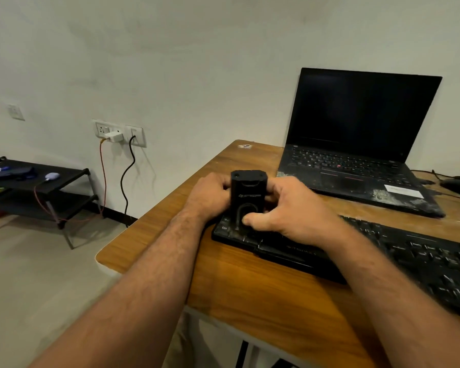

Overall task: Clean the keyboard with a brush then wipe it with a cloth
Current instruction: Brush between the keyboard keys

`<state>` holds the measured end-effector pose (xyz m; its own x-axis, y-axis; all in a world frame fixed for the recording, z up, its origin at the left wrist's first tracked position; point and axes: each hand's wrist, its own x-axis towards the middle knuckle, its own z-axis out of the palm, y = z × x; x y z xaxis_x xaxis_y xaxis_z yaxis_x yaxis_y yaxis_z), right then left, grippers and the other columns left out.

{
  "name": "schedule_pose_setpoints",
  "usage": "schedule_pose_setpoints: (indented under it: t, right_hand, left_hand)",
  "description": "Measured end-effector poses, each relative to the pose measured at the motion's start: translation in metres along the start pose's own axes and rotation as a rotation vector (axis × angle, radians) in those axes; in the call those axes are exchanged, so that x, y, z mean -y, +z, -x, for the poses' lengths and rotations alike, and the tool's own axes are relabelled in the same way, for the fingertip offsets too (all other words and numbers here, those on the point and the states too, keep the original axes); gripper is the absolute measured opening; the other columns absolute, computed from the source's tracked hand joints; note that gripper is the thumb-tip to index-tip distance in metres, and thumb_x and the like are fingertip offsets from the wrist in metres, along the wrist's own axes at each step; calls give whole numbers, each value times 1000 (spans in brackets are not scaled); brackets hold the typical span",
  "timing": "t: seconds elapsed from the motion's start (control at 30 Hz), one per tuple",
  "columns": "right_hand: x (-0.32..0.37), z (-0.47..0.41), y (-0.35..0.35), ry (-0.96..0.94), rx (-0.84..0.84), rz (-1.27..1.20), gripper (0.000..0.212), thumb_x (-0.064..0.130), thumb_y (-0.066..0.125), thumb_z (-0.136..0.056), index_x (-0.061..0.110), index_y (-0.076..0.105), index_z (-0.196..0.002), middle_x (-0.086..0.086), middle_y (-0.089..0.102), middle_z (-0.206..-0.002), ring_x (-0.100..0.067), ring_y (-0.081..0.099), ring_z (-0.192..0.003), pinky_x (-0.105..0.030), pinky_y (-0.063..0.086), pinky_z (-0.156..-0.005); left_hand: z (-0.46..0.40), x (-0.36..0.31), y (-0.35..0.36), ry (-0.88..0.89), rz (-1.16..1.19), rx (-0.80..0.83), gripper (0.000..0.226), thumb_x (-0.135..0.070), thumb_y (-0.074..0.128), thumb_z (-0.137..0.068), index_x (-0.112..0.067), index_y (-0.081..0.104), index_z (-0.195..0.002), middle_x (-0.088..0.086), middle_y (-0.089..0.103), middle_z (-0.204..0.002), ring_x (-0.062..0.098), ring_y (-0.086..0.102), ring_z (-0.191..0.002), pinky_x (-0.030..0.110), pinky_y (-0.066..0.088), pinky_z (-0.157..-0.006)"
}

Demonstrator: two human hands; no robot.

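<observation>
My left hand [207, 196] and right hand [284, 208] wrap their fingers around an upright black box-shaped device [247, 199] standing on the left end of the keyboard [409, 258], with the open laptop [356, 144] beyond the keyboard.

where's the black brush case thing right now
In the head view the black case stands upright over the left end of the keyboard, held between the left hand and right hand, in front of the open laptop.
</observation>
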<state>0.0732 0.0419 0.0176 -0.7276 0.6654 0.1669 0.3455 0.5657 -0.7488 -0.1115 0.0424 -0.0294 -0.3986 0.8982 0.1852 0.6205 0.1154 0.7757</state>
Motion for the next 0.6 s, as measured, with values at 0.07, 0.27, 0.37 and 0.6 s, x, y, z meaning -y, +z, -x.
schedule_pose_setpoints:
  t: [0.07, 0.27, 0.37, 0.6]
  right_hand:
    - [-3, 8, -18, 40, 60, -10, 36, 11, 80, -78, 36, 69, -102, 19, 76, -91, 0, 72, -83, -23, 54, -79]
    - [-5, 14, -23, 52, 95, -44, 39, 9, 80, -80, 34, 69, -107, 18, 76, -92, -3, 73, -86, -25, 54, -82]
    - [-8, 5, -8, 39, -17, -1, 37, 16, 81, -78, 39, 67, -102, 23, 74, -89, 6, 69, -83, -16, 52, -74]
    - [-14, 0, -13, 48, -34, -48, 39, 15, 81, -78, 37, 69, -109, 22, 74, -88, 8, 69, -81, -9, 48, -70]
  left_hand:
    - [-1, -1, 0, -8, 28, -1, 17, -18, 63, -90, -26, 73, -78, -13, 70, -81, 4, 64, -79, 29, 54, -83]
    - [-4, 4, 4, 10, -10, -5, 19, -19, 62, -90, -28, 75, -81, -19, 68, -75, -1, 62, -73, 25, 52, -80]
    - [-4, 5, 5, 33, -43, -26, 30, -19, 65, -89, -27, 63, -61, -19, 62, -61, -3, 56, -60, 20, 46, -64]
    - [-5, 7, 5, 41, -29, -18, 15, -23, 65, -90, -30, 74, -80, -14, 73, -79, 6, 68, -76, 25, 54, -77]
